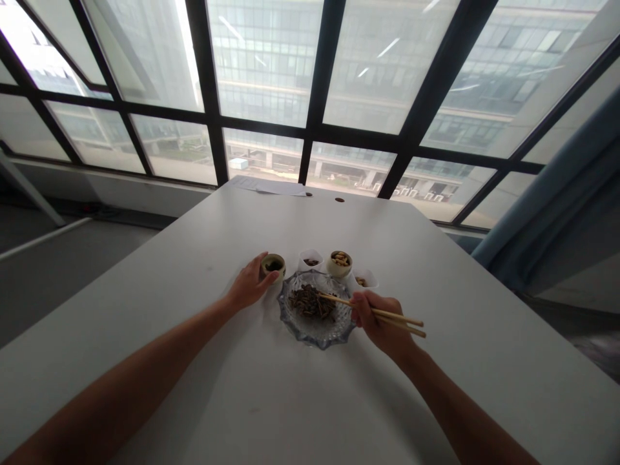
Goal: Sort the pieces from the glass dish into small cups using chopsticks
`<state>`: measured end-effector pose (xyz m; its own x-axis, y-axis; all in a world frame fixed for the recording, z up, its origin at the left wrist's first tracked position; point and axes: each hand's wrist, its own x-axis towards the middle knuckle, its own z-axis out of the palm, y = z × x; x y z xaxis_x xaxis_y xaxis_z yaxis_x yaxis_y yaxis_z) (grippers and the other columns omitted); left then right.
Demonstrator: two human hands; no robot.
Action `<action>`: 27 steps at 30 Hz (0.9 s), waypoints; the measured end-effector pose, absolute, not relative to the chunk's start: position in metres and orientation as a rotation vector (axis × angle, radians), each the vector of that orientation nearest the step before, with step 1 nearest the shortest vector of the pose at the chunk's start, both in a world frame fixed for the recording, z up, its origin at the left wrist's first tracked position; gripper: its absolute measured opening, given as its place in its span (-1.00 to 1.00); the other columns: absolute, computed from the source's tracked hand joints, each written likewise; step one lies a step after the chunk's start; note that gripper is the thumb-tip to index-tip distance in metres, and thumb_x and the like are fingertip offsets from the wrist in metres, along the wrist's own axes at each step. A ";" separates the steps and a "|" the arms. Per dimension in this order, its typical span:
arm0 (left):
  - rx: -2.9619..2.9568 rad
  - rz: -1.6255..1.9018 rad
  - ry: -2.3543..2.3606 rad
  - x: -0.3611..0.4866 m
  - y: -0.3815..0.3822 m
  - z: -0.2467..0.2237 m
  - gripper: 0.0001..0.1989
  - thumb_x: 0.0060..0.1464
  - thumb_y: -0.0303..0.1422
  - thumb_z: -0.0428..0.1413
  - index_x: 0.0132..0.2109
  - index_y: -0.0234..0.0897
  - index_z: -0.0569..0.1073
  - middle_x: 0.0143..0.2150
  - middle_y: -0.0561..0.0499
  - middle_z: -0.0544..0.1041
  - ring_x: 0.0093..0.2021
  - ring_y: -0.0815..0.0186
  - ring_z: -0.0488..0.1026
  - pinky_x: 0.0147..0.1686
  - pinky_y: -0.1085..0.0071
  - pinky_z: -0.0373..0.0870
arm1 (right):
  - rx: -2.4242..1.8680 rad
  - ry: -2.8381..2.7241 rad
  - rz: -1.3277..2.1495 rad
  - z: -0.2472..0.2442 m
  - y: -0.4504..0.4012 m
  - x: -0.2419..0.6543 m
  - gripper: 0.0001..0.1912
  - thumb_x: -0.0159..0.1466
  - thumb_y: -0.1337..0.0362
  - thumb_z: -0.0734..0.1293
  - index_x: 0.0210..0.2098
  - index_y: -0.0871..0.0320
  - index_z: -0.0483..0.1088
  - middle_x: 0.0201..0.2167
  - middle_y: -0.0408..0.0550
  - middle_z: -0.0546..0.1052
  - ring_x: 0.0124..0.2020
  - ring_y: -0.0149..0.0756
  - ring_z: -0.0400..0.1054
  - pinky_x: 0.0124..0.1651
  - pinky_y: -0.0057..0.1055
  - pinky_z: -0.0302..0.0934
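My left hand (250, 282) curls around the near left side of a small round cup (281, 274) with dark green contents. In my right hand (378, 318) is a pair of wooden chopsticks (398, 318). Their tips reach into a heap of dark brown dried pieces (308, 301). That heap lies in a clear scalloped glass bowl (317, 338) between my hands. Behind the bowl stand a white cup (304, 256) with a few dark bits and a round cup (333, 268) of light brown pieces. Another white cup (372, 279) sits just beyond my right hand, partly hidden, with tan pieces inside.
Everything stands on a white table (213, 258). Sheets of paper (276, 187) lie at its far edge, near two round holes, one of them here (340, 200). Large black-framed windows rise behind the table. A blue curtain (547, 200) hangs at the right.
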<state>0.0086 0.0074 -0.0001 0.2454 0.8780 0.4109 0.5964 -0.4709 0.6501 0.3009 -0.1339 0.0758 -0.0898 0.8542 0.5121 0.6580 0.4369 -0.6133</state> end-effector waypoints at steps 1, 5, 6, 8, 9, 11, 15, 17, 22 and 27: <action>2.164 1.086 1.355 0.008 0.008 -0.001 -0.33 0.20 0.06 -0.02 0.28 -0.29 0.20 0.25 -0.25 0.39 0.22 0.00 0.36 0.22 -0.01 0.27 | -1.307 -1.795 0.287 0.076 -0.134 0.301 -0.43 0.47 -0.06 0.11 -0.54 0.13 0.32 -0.68 -0.11 0.41 -0.67 -0.38 0.29 -0.57 -0.48 0.13; 2.165 1.098 1.352 0.008 0.008 -0.002 -0.34 0.20 0.07 -0.02 0.28 -0.26 0.21 0.24 -0.24 0.40 0.22 0.00 0.37 0.22 -0.01 0.27 | -1.285 -1.839 0.296 0.078 -0.134 0.296 -0.44 0.48 -0.05 0.10 -0.55 0.11 0.27 -0.67 -0.12 0.40 -0.67 -0.39 0.29 -0.57 -0.49 0.12; 2.162 1.099 1.350 0.008 0.008 -0.002 -0.34 0.20 0.07 -0.02 0.27 -0.26 0.21 0.24 -0.23 0.40 0.21 0.00 0.37 0.21 -0.01 0.27 | -1.264 -1.874 0.285 0.079 -0.134 0.295 -0.44 0.49 -0.03 0.10 -0.56 0.11 0.26 -0.67 -0.13 0.39 -0.67 -0.40 0.27 -0.57 -0.50 0.11; 2.156 1.102 1.350 0.008 0.007 -0.001 -0.33 0.20 0.08 -0.02 0.27 -0.27 0.21 0.24 -0.24 0.40 0.21 0.00 0.38 0.21 -0.01 0.28 | -1.211 -1.947 0.237 0.079 -0.134 0.294 -0.45 0.50 0.00 0.09 -0.56 0.11 0.21 -0.67 -0.15 0.37 -0.67 -0.43 0.24 -0.56 -0.50 0.08; 2.154 1.103 1.352 0.008 0.007 -0.001 -0.33 0.20 0.08 -0.02 0.27 -0.27 0.21 0.24 -0.24 0.40 0.21 0.00 0.38 0.21 -0.01 0.28 | -1.181 -1.987 0.204 0.078 -0.134 0.294 -0.46 0.51 0.02 0.08 -0.57 0.11 0.19 -0.68 -0.16 0.35 -0.68 -0.44 0.22 -0.56 -0.50 0.06; 2.155 1.106 1.354 0.008 0.007 -0.001 -0.32 0.20 0.08 -0.02 0.27 -0.29 0.22 0.24 -0.25 0.40 0.20 0.00 0.38 0.21 -0.01 0.28 | -1.124 -2.062 0.120 0.077 -0.135 0.295 -0.46 0.51 0.06 0.07 -0.57 0.11 0.15 -0.68 -0.18 0.32 -0.69 -0.46 0.18 -0.56 -0.50 0.02; 2.159 1.116 1.353 0.008 0.007 -0.002 -0.33 0.20 0.08 -0.02 0.27 -0.28 0.23 0.22 -0.24 0.42 0.20 0.01 0.39 0.21 0.00 0.29 | -1.063 -2.132 -0.010 0.075 -0.134 0.300 -0.50 0.52 0.12 0.07 -0.53 0.12 0.21 -0.67 -0.19 0.31 -0.68 -0.46 0.19 -0.54 -0.50 0.01; 2.158 1.120 1.356 0.008 0.007 -0.002 -0.34 0.20 0.08 -0.01 0.26 -0.27 0.23 0.21 -0.23 0.43 0.19 0.01 0.40 0.20 0.00 0.30 | -1.056 -2.131 -0.029 0.075 -0.134 0.303 -0.53 0.53 0.15 0.08 -0.50 0.13 0.25 -0.66 -0.18 0.35 -0.66 -0.45 0.23 -0.53 -0.51 0.04; 2.157 1.123 1.359 0.009 0.007 -0.002 -0.34 0.20 0.07 -0.01 0.27 -0.27 0.24 0.22 -0.23 0.42 0.20 0.01 0.39 0.21 -0.01 0.29 | -1.068 -2.103 -0.070 0.075 -0.133 0.303 -0.54 0.52 0.16 0.10 -0.49 0.14 0.27 -0.65 -0.19 0.34 -0.67 -0.47 0.20 -0.53 -0.51 0.02; 2.156 1.112 1.355 0.009 0.007 -0.002 -0.32 0.19 0.09 -0.02 0.27 -0.28 0.23 0.22 -0.24 0.41 0.19 0.01 0.39 0.21 -0.01 0.28 | -1.054 -2.161 -0.135 0.075 -0.134 0.298 -0.54 0.53 0.22 0.08 -0.52 0.12 0.18 -0.67 -0.22 0.27 -0.68 -0.48 0.11 -0.54 -0.49 -0.04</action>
<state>0.0087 0.0072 -0.0021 0.2303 0.8740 0.4278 0.5899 -0.4750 0.6530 0.2975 -0.1337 0.0752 -0.4093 0.6471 0.6432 0.7221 0.6606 -0.2051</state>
